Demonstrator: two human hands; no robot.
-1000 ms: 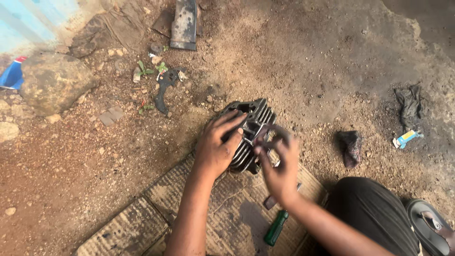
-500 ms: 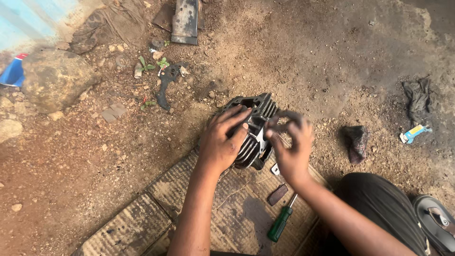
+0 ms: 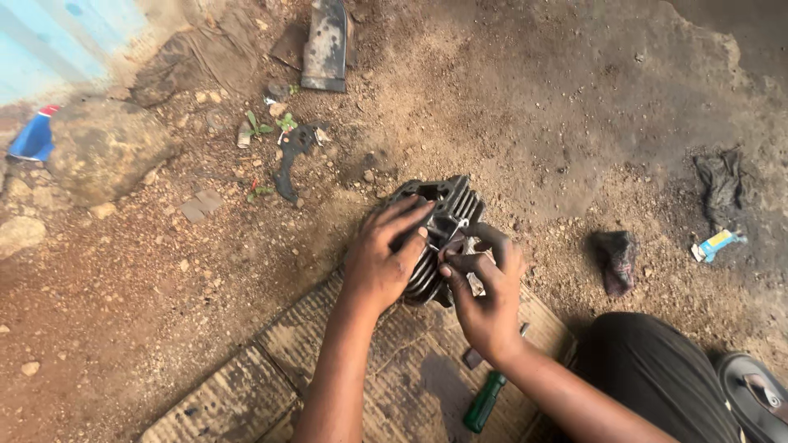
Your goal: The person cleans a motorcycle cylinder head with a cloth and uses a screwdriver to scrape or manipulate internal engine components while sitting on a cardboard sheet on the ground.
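Note:
A dark finned engine cylinder [image 3: 450, 205] rests on the edge of a flattened cardboard sheet [image 3: 246, 394] on the dirt ground. My left hand [image 3: 384, 256] lies over its left side with the fingers spread across the fins, gripping it. My right hand [image 3: 484, 283] is at the cylinder's lower right, fingertips pinched on a small part against it; what the fingers pinch is too small to tell. A green-handled screwdriver [image 3: 484, 402] lies on the cardboard just below my right wrist.
A dark rag [image 3: 614, 258] lies right of the cylinder, another rag [image 3: 721, 184] and a small colourful packet [image 3: 716, 244] farther right. A metal plate [image 3: 327, 45] lies at the top, a black bracket [image 3: 289, 160] and a rock [image 3: 107, 148] to the left. My knee and sandal [image 3: 759, 398] are bottom right.
The view has shifted slightly. My left hand stays on the cylinder while my right hand's fingers have moved in closer against its lower right side.

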